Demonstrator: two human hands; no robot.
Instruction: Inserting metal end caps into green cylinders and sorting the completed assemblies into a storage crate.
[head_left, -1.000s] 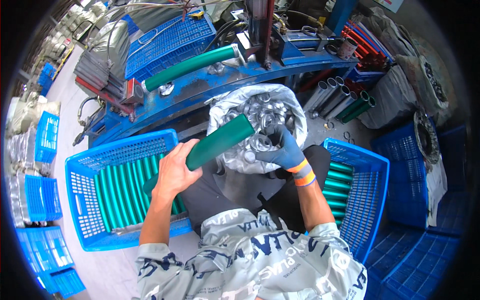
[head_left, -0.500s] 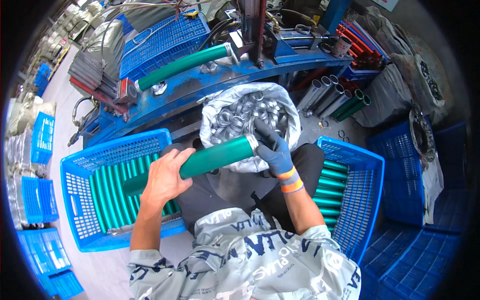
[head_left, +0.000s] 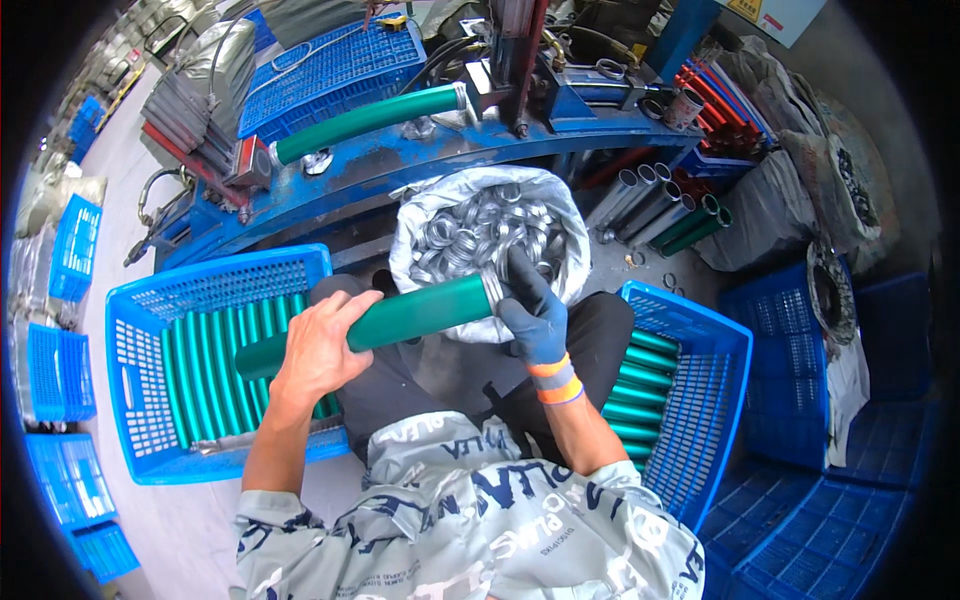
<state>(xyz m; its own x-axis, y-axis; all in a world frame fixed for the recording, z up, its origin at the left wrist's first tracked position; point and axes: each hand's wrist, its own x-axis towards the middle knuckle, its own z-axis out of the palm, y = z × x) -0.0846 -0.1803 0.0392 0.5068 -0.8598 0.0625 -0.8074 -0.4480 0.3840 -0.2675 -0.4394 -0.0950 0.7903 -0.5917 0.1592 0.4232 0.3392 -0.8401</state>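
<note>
My bare left hand [head_left: 322,345] is wrapped round a green metal tube [head_left: 425,312], which lies slantwise above my lap with its right end higher. A silvery metal ring [head_left: 491,288] sits at the tube's right end. My right hand [head_left: 537,320], in a dark blue-grey glove with an orange cuff, grips that ring between thumb and fingers. Just beyond stands a white woven sack [head_left: 402,255] full of loose silvery rings [head_left: 465,235]. More green tubes [head_left: 215,365] lie side by side in a blue plastic crate [head_left: 140,465] on my left.
A second blue crate [head_left: 715,440] with green tubes stands at my right. Ahead is a blue machine bench [head_left: 370,160] carrying another green tube [head_left: 370,122]. Several upright tubes [head_left: 640,205] stand on the floor at the far right, near stacked blue crates [head_left: 775,370].
The view has shifted slightly. My right thumb and fingers have closed in around the ring at the tube's end. My left hand keeps its hold on the tube.
</note>
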